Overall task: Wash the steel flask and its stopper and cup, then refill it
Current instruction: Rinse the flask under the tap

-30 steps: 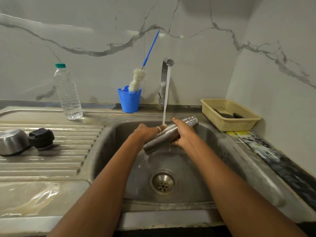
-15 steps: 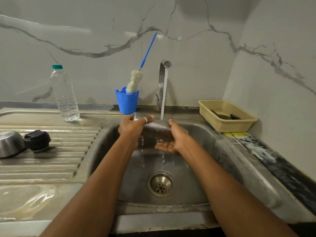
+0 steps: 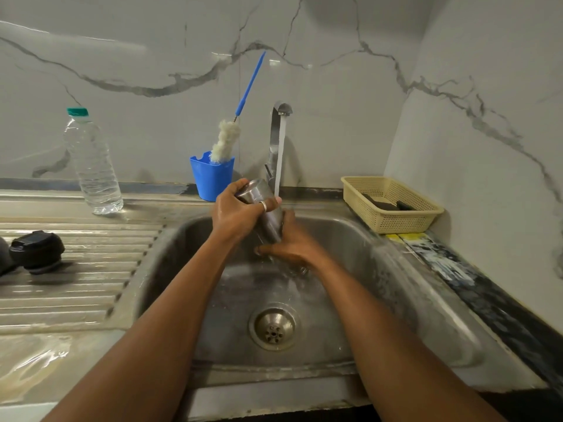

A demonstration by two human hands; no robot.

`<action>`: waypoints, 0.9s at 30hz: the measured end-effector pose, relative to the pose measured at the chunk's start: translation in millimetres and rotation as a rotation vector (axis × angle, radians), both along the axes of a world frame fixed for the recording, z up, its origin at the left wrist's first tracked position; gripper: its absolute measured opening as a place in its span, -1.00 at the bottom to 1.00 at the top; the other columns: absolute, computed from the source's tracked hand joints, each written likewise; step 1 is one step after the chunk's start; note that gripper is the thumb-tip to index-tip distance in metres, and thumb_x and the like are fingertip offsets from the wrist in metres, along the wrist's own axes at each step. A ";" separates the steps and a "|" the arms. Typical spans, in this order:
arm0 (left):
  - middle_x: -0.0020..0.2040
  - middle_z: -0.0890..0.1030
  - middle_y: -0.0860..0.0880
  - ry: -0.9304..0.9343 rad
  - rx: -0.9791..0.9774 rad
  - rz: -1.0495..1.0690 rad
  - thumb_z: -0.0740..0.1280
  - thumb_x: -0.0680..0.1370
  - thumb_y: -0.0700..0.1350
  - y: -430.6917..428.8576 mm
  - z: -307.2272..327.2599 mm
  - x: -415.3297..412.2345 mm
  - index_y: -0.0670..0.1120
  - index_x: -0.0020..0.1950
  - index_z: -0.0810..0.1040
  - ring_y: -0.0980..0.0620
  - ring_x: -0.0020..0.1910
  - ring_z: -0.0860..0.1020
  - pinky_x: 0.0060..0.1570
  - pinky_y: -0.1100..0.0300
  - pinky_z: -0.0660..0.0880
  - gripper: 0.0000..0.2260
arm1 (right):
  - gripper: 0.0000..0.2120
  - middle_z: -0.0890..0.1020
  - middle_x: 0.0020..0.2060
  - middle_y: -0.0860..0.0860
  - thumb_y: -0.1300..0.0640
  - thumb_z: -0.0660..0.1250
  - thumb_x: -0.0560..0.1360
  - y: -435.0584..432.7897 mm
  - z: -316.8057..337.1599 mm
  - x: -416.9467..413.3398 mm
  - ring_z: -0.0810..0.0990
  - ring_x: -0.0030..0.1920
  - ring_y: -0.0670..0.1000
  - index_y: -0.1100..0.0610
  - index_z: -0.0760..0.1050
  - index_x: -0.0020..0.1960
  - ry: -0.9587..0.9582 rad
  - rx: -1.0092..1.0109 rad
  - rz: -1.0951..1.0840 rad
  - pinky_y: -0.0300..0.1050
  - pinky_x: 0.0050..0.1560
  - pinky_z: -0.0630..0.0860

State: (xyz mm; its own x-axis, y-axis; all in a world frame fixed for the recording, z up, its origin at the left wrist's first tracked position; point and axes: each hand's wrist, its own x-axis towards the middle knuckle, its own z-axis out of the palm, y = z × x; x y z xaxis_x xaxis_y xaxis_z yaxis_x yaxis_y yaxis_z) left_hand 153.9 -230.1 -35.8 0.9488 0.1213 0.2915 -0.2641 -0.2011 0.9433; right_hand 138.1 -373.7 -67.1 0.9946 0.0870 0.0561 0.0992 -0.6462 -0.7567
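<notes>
The stopper (image 3: pixel 36 250) waits on the drainboard (image 3: pixel 76 287) at left, well apart from the steel flask (image 3: pixel 264 205), held tilted over the far side of the sink (image 3: pixel 170 239): left hand (image 3: pixel 239 216) gripping its upper end, blurred right hand (image 3: pixel 291 246) wrapped round its lower end. Seemingly the outside is being rinsed; next, turning it under the stream from the tap (image 3: pixel 281 108) has open basin below, the basket (image 3: pixel 393 219) near on the right.

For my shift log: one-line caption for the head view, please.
Left hand grips the steel flask under the running tap, right hand wraps its lower end; black stopper sits on the drainboard.
</notes>
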 end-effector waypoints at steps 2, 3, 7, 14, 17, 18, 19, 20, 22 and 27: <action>0.22 0.60 -0.03 -0.016 -0.012 -0.035 0.65 0.35 0.06 -3.9 -2.4 2.1 -0.01 0.48 0.43 0.02 0.15 0.60 -0.09 0.38 0.52 -0.23 | -0.19 0.59 0.18 -0.01 -0.15 0.57 0.36 -0.8 -3.6 4.2 0.59 0.03 0.01 0.06 0.24 0.44 -0.057 -0.045 -0.033 -0.03 0.01 0.59; 0.21 0.61 -0.03 -0.029 -0.017 -0.045 0.64 0.35 0.05 -6.0 -3.1 3.5 -0.01 0.47 0.43 0.01 0.15 0.61 -0.04 0.33 0.55 -0.25 | -0.23 0.62 0.14 0.00 -0.19 0.56 0.35 0.7 -2.6 4.1 0.62 0.01 0.00 0.06 0.31 0.39 -0.067 -0.055 -0.048 -0.01 0.01 0.62; 0.31 0.55 0.02 -0.052 -0.055 -0.088 0.59 0.44 -0.01 -14.8 -5.4 8.5 -0.03 0.50 0.38 0.03 0.25 0.56 0.18 0.16 0.56 -0.30 | -0.48 0.70 -0.03 0.00 -0.20 0.51 0.35 1.3 0.1 5.7 0.69 -0.06 0.00 0.02 0.56 0.21 -0.074 0.020 -0.086 0.07 0.04 0.67; 0.40 0.52 -0.04 -0.026 0.013 -0.166 0.54 0.49 -0.03 -16.0 -15.2 17.2 -0.02 0.53 0.37 -0.04 0.27 0.58 0.19 -0.10 0.61 -0.35 | -0.84 0.71 -0.01 0.09 0.05 0.50 0.49 -2.6 4.3 0.5 0.71 -0.01 0.07 -0.05 0.55 0.01 -0.006 0.317 -0.057 0.08 0.06 0.67; 0.37 0.55 -0.01 -0.002 -0.003 -0.158 0.54 0.49 0.03 -14.0 -16.9 20.1 -0.03 0.52 0.38 -0.01 0.25 0.59 0.20 -0.04 0.61 -0.34 | -0.75 0.72 -0.03 0.07 0.04 0.53 0.45 1.0 2.2 3.1 0.72 -0.04 0.04 0.00 0.59 0.10 -0.020 0.265 -0.081 0.10 0.06 0.68; 0.34 0.57 0.00 0.012 -0.005 -0.165 0.55 0.47 0.08 -13.2 -17.0 20.1 -0.02 0.50 0.39 0.01 0.24 0.60 0.20 -0.02 0.61 -0.33 | -0.69 0.73 -0.04 0.05 0.03 0.54 0.44 2.3 1.9 3.5 0.72 -0.05 0.02 0.02 0.60 0.15 -0.031 0.245 -0.082 0.09 0.06 0.68; 0.31 0.60 0.01 0.021 -0.004 -0.171 0.55 0.44 0.15 -12.9 -18.0 21.0 -0.02 0.48 0.41 0.02 0.22 0.61 0.20 -0.01 0.61 -0.31 | -0.66 0.73 -0.05 0.04 0.01 0.54 0.43 3.8 1.6 3.8 0.72 -0.06 0.00 0.03 0.61 0.17 -0.045 0.218 -0.084 0.08 0.06 0.68; 0.28 0.63 0.02 0.033 0.020 -0.175 0.53 0.40 0.22 -12.9 -19.0 22.4 -0.03 0.46 0.43 0.03 0.19 0.63 0.18 0.00 0.62 -0.28 | -0.63 0.73 -0.05 0.02 -0.01 0.55 0.41 4.9 1.2 3.8 0.73 -0.07 -0.02 0.03 0.62 0.18 -0.063 0.191 -0.088 0.08 0.06 0.68; 0.21 0.65 -0.01 0.062 0.080 -0.198 0.51 0.39 0.27 -13.3 -19.6 23.4 -0.06 0.42 0.45 0.02 0.13 0.65 0.14 0.01 0.63 -0.28 | -0.59 0.73 -0.05 0.01 -0.06 0.55 0.38 6.3 1.3 3.7 0.72 -0.07 -0.02 0.05 0.63 0.18 -0.093 0.131 -0.106 0.05 0.05 0.68; 0.12 0.67 -0.07 0.224 0.151 -0.305 0.48 0.40 0.32 -18.5 -23.7 22.5 -0.05 0.30 0.50 -0.08 0.08 0.66 0.16 -0.09 0.62 -0.37 | -0.58 0.66 0.01 0.10 0.03 0.42 0.48 8.7 6.9 -0.4 0.66 -0.03 0.14 0.09 0.44 0.29 -0.158 -0.056 -0.173 -0.02 -0.09 0.60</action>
